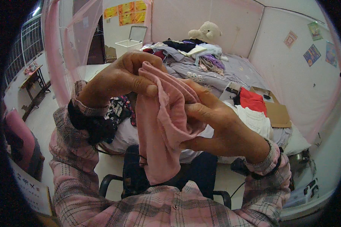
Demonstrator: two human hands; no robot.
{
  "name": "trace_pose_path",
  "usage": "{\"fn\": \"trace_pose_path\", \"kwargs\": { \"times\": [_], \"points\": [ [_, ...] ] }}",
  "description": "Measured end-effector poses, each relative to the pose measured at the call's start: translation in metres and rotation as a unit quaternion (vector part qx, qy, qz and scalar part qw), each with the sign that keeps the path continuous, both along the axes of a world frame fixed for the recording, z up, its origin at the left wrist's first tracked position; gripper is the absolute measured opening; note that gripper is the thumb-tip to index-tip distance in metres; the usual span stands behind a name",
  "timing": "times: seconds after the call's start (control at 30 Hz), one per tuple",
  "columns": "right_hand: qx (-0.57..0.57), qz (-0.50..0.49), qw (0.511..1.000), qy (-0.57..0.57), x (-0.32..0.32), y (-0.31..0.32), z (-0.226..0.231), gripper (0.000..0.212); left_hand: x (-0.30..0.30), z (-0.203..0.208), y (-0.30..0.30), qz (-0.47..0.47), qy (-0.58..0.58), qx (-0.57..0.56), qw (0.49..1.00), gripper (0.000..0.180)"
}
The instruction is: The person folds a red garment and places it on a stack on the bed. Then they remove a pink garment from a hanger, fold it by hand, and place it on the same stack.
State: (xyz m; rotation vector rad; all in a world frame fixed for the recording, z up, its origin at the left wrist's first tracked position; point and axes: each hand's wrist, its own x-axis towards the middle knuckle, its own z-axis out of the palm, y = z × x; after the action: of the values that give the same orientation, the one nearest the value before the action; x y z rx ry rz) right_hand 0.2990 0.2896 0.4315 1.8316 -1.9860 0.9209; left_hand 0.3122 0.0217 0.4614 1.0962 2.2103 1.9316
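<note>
Raised in front of my chest is a piece of soft pink cloth, gathered in folds at the top and hanging loose below. My left hand pinches its upper left edge, thumb in front and fingers curled behind. At the right, my right hand grips the folded rim, with some fingertips tucked into the folds and hidden. Whether the cloth is a sock or another small garment, I cannot tell. A black fluffy band circles my left wrist.
On the bed ahead lie a heap of clothes, a white teddy bear, a red garment, a white garment and an open cardboard box. A pink chair stands left. Behind the cloth is a dark chair.
</note>
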Motion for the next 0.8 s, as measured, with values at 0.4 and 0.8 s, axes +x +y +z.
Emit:
{"fn": "trace_pose_path", "kwargs": {
  "times": [0.4, 0.8],
  "points": [
    [0.002, 0.065, 0.991, -0.113, 0.001, 0.011, 0.003, 0.025, -0.016, -0.007, -0.01, -0.054, 0.011, -0.022, 0.998, 0.041],
    [0.032, -0.036, 0.992, -0.12, 0.007, 0.033, 0.015, 0.027, -0.011, 0.001, -0.006, 0.023, -0.011, -0.118, 0.993, 0.039]
  ]
}}
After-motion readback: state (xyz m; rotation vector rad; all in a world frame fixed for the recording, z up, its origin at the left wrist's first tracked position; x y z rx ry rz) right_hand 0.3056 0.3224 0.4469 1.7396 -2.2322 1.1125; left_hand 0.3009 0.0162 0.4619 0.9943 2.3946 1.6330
